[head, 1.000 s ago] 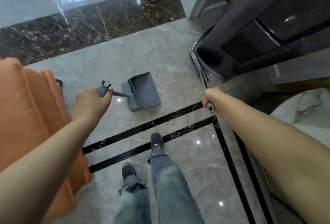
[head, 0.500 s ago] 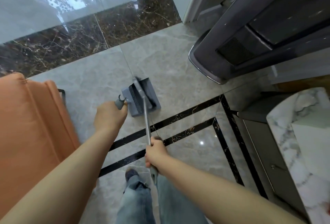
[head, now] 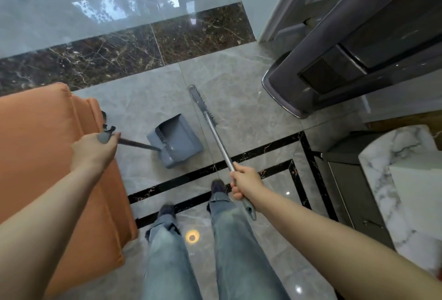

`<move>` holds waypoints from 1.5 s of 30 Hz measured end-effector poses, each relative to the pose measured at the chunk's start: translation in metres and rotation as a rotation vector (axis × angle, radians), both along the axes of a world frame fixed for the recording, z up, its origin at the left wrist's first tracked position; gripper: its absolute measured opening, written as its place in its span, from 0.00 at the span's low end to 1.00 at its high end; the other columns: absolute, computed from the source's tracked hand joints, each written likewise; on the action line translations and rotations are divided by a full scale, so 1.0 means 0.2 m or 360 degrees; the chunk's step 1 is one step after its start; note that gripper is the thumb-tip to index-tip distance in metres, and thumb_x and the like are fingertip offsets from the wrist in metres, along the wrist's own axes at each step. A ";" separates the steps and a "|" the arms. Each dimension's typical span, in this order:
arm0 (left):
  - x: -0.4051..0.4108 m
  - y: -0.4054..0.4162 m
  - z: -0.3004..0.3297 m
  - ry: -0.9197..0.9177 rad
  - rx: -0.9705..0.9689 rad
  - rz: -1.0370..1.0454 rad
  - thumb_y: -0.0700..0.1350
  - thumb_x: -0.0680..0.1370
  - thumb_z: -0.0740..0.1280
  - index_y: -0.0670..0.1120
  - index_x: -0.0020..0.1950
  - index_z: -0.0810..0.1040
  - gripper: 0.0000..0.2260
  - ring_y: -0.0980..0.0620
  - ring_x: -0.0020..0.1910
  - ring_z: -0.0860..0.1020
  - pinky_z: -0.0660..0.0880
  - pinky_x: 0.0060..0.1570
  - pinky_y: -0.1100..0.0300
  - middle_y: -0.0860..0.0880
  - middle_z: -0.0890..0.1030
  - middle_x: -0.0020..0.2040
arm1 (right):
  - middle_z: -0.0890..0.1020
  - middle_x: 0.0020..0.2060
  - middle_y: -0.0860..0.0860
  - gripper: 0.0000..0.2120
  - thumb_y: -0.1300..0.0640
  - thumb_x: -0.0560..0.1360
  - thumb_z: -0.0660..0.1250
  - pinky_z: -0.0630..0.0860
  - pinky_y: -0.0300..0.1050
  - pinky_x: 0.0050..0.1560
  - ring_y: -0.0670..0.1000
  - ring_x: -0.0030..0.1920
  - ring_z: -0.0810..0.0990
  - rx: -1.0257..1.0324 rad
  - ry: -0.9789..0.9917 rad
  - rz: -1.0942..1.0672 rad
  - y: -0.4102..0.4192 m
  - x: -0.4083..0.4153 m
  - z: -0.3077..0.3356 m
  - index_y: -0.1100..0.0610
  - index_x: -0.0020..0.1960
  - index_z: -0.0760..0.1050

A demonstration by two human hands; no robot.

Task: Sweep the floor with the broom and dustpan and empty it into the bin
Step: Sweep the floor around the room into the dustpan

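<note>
The right hand [head: 246, 181] is wrapped around the metal handle of the broom [head: 216, 136], near its upper end. From this grip the handle runs toward 11 o'clock, down to the narrow brush head [head: 201, 103], which lies on the grey floor [head: 239, 89] just to the 2 o'clock side of the dustpan [head: 175, 140]. The left hand [head: 94, 152] is clenched around the grip at the top of the dustpan's long dark handle [head: 136, 143]; the handle slopes toward 3 o'clock to the pan, which sits on the floor with its toothed edge turned toward 9 o'clock. No bin can be identified, and no dirt can be made out on the tiles.

Several risks can be judged from this layout. The brush is not lined up with the pan's mouth, so dirt may be pushed past its side rather than into it. The pan is steadied only through a long handle, so it may be tipped or slid by a firm stroke, and its lip may be lifted off the glossy tile, letting dust slip beneath. An orange sofa [head: 40, 146] stands at 9 o'clock, touching or nearly touching the left hand, and a dark appliance base [head: 287, 89] stands at 2 o'clock; either may be struck on a wide swing. The feet are placed close behind the pan, so swept material may be trodden on.
</note>
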State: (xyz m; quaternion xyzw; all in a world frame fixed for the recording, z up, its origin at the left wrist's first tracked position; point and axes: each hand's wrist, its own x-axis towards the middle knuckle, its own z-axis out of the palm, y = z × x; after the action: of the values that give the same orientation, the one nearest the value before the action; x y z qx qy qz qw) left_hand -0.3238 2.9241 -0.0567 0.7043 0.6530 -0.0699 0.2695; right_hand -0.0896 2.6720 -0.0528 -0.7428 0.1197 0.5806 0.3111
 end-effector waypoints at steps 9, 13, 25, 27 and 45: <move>-0.26 0.14 0.12 0.0104 0.0193 -0.0624 0.59 0.77 0.65 0.45 0.35 0.76 0.19 0.40 0.34 0.73 0.69 0.33 0.54 0.42 0.75 0.31 | 0.75 0.45 0.57 0.21 0.62 0.79 0.56 0.66 0.39 0.19 0.49 0.25 0.70 -0.0303 -0.0455 -0.0084 0.01 -0.19 -0.16 0.50 0.71 0.69; -0.46 0.16 0.11 0.0103 0.0177 -0.0840 0.60 0.76 0.65 0.46 0.34 0.76 0.20 0.41 0.32 0.73 0.67 0.29 0.56 0.45 0.75 0.30 | 0.72 0.36 0.55 0.09 0.63 0.78 0.54 0.63 0.39 0.21 0.50 0.24 0.66 -0.0444 -0.0374 -0.0534 -0.06 -0.42 -0.22 0.58 0.51 0.72; -0.53 -0.02 -0.08 0.0079 -0.0007 -0.0928 0.59 0.77 0.63 0.46 0.38 0.79 0.19 0.42 0.33 0.74 0.66 0.30 0.56 0.45 0.76 0.31 | 0.70 0.20 0.57 0.11 0.66 0.78 0.49 0.61 0.30 0.16 0.48 0.08 0.62 -0.0551 0.0058 -0.0852 0.04 -1.03 -0.29 0.64 0.41 0.66; -0.52 -0.08 -0.09 0.0056 0.0001 -0.0854 0.58 0.78 0.63 0.45 0.38 0.79 0.19 0.41 0.34 0.74 0.67 0.29 0.55 0.45 0.76 0.31 | 0.72 0.23 0.57 0.12 0.66 0.78 0.49 0.64 0.34 0.18 0.50 0.12 0.67 -0.0482 0.0159 -0.0807 0.10 -1.24 -0.32 0.65 0.54 0.70; -0.09 -0.43 0.03 0.0028 0.0049 -0.1097 0.61 0.77 0.61 0.46 0.36 0.77 0.21 0.39 0.33 0.75 0.72 0.33 0.53 0.43 0.76 0.29 | 0.65 0.26 0.51 0.21 0.63 0.79 0.54 0.59 0.35 0.19 0.45 0.19 0.62 0.0030 0.0251 -0.1153 -0.47 -1.31 0.01 0.48 0.69 0.71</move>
State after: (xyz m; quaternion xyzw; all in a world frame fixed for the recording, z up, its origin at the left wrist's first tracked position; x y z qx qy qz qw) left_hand -0.3414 2.8372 -0.0506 0.8869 0.3798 -0.1531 0.2138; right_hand -0.3507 2.5776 -0.0505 -0.6024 0.3932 0.4894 0.4930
